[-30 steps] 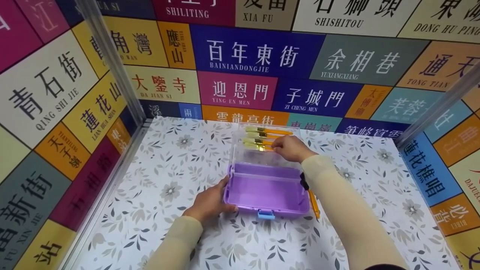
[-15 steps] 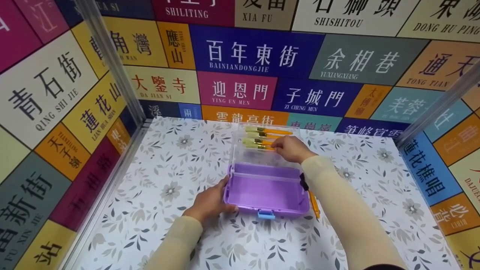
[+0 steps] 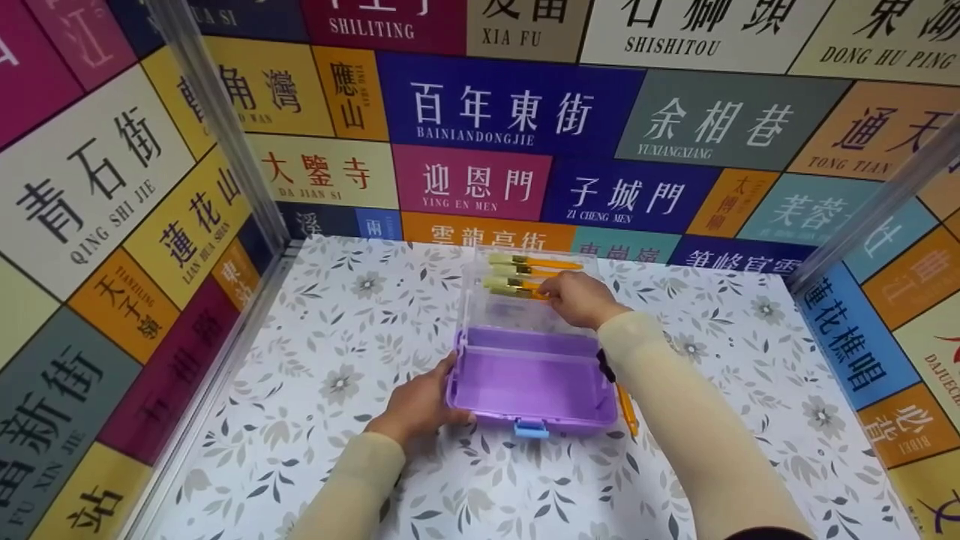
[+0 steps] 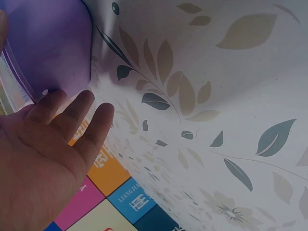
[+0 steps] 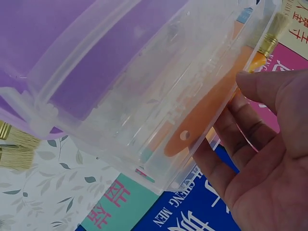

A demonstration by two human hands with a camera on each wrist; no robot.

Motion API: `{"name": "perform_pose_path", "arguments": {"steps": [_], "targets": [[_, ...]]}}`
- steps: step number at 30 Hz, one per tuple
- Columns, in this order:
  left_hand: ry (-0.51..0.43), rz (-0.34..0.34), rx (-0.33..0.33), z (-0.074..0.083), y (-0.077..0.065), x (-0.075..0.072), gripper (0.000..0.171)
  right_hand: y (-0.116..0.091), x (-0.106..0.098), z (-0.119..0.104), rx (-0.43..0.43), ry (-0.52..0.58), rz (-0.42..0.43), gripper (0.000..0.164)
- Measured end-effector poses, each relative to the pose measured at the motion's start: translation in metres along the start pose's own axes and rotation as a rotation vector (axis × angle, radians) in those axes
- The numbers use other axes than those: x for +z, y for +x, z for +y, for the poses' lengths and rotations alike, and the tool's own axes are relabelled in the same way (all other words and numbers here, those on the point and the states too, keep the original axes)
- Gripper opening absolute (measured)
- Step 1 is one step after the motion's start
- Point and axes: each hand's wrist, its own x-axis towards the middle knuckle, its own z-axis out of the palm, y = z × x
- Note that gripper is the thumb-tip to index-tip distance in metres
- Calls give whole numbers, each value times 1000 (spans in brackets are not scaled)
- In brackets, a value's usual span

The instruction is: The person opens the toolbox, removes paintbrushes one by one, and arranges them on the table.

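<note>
In the head view, an open purple box [image 3: 532, 379] with a blue latch [image 3: 531, 429] has its clear lid [image 3: 506, 315] tipped back. My left hand [image 3: 420, 397] holds the box's left end, thumb at the front corner, fingers along the side. The left wrist view shows its fingers [image 4: 98, 130] against the purple wall. Several flat brushes [image 3: 525, 260] with pale bristles and orange handles lie side by side in the lid. My right hand [image 3: 577, 296] pinches the handle of the nearest brush [image 5: 216, 106], partly seen through clear plastic in the right wrist view.
Beside the box's right side lies an orange handle [image 3: 627, 409]; the right wrist view shows brush bristles [image 5: 21, 149] there. A floral cloth [image 3: 341, 382] covers the table. Sign-printed walls [image 3: 517, 101] stand behind and at both sides.
The brush in my right hand has shifted slightly back, closer to the others in the lid. My left hand and the box stay in place.
</note>
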Motion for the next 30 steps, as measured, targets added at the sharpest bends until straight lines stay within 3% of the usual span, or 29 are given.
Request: {"name": "perform_pose_path", "arguments": {"steps": [11,19,30], "targets": [[18,6,28,2,-1,1,118,-3,-4,0,32,-55,33,27],[-2,3,4,2,-1,1,118,-5,-9,0,20,-84,117,29],[-14,3,-15,1,-1,1,117,-30,-31,7,48,-5,158,35]]}}
